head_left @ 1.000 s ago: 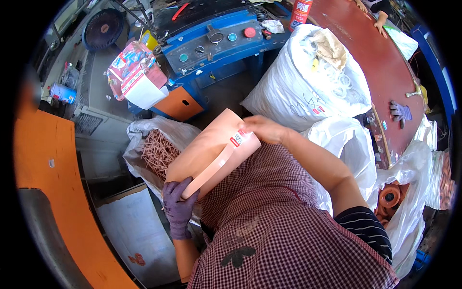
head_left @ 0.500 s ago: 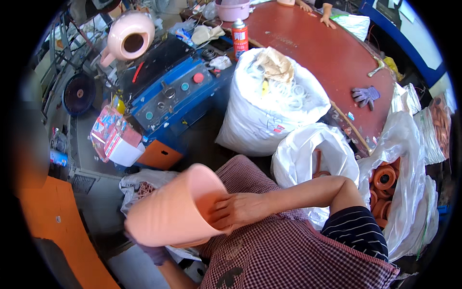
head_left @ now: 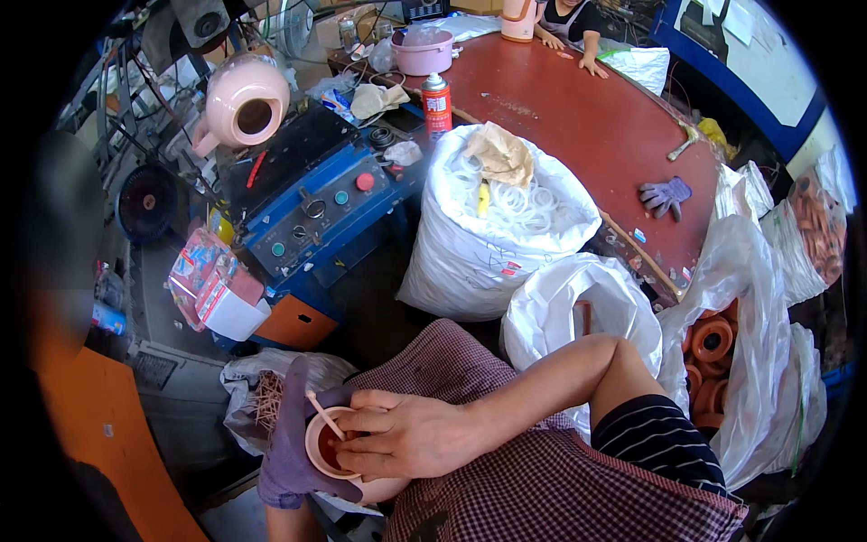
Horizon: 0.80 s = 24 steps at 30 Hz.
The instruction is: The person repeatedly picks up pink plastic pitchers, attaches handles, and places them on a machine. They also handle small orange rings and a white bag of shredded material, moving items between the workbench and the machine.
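A pale pink plastic vessel rests at my lap, its narrow round opening facing up. My left hand, in a purple-grey glove, is wrapped round it beside that opening. My bare right hand reaches over from the right, its fingers bent into the mouth. A thin pink stick stands slanted across the rim, its lower end at my right fingertips. The fingers inside the opening are partly hidden. Just beyond the glove, a plastic bag holds several similar thin pink sticks.
Ahead stands a white sack of clear rings. An open white bag and a bag of orange-brown round parts are at right. A blue control panel is front left. Another person's hand rests on the red table.
The vessel has turned from its wide mouth facing right to its narrow opening facing up, and sits lower. My right hand has moved left to this opening, where the thin stick now shows.
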{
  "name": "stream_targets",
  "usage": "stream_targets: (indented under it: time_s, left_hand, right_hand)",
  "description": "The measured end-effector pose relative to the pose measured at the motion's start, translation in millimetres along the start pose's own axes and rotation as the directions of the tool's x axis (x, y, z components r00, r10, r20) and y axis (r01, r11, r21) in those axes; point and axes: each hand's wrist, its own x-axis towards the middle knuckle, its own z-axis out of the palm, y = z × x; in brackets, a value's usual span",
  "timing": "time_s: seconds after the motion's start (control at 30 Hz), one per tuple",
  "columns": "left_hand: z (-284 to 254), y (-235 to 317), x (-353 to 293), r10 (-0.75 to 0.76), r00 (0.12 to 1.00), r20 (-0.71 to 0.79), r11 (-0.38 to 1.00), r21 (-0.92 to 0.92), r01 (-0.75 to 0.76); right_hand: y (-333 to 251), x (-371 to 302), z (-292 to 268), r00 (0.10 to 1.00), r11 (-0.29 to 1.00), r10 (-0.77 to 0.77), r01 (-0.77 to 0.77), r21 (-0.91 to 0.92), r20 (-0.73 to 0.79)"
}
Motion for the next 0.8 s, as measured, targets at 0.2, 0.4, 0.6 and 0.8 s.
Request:
stream_targets:
  time_s: [0.2,0.4,0.6,0.8]
  left_hand:
    - [-1.7,-14.9,-11.3,-0.069,0.997,-0.029,0.977,0.201,0.073]
    - [-16.0,2.3,-42.0,0.038,0.963,-0.266,0.839,0.532,0.113]
    - [-37.8,24.7,-90.1,0.267,0.728,-0.632,0.553,0.719,0.421]
    - [-33.0,46.9,-89.5,0.455,0.233,-0.859,0.585,0.486,0.649]
  right_hand:
    - [3.1,5.5,1.1,0.987,0.975,-0.121,0.098,0.198,0.107]
    - [14.2,-0.3,-10.1,0.943,0.939,-0.22,0.135,0.316,0.25]
    - [112.6,-59.4,-80.3,0.998,0.924,0.054,-0.062,-0.377,-0.031]
    - [300.1,-234.7,-135.3,0.431,0.05,0.651,-0.846,-0.531,-0.625]
